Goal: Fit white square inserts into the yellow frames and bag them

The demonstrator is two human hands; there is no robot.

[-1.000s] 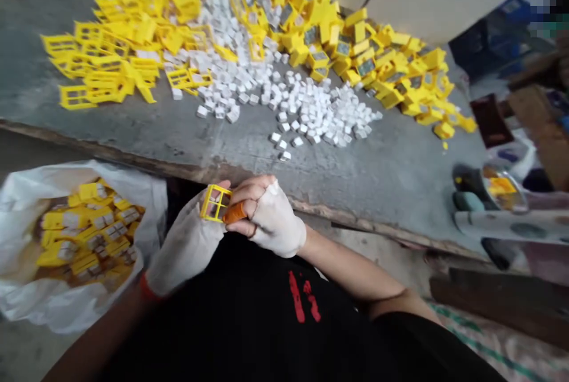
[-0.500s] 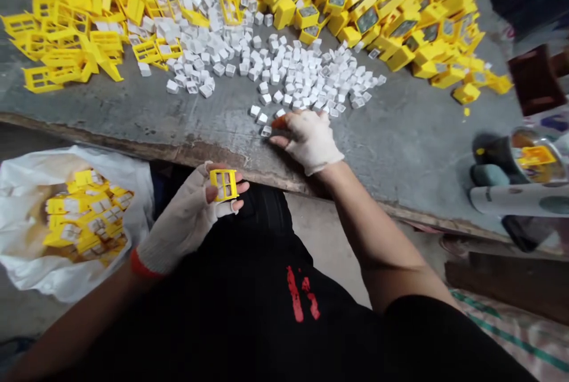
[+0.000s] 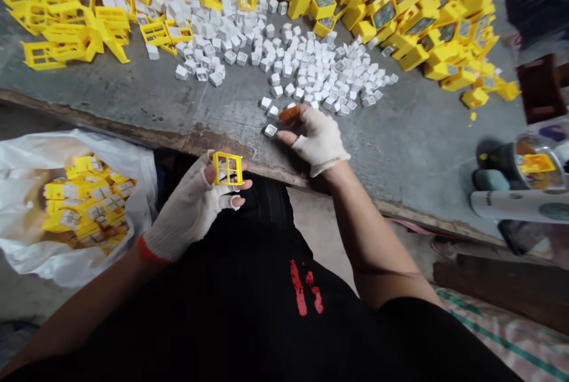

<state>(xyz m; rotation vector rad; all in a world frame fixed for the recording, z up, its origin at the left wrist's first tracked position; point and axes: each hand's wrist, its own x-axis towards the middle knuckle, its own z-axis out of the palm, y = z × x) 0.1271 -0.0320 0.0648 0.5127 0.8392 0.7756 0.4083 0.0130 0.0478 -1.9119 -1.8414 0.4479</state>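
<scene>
My left hand (image 3: 191,210), in a white fingerless glove with a red cuff, grips a small yellow plastic frame (image 3: 228,168) with several square openings, held just below the table's near edge. My right hand (image 3: 313,136), also gloved and with an orange cover on one fingertip, rests on the grey table (image 3: 400,145) with its fingers curled over small white cubes (image 3: 311,73). One loose white cube (image 3: 270,130) lies right by its fingertips. Whether the fingers hold a cube is hidden.
Yellow frames (image 3: 71,32) are heaped at the table's far left, and yellow boxes (image 3: 400,14) at the far right. A white plastic bag (image 3: 26,216) of assembled yellow pieces sits at my left. A tin and a roll (image 3: 515,204) lie at the right.
My right hand left the frame, reached out to the white cubes on the table and now curls over them. My left hand keeps the yellow frame, turned slightly. The view tilted down.
</scene>
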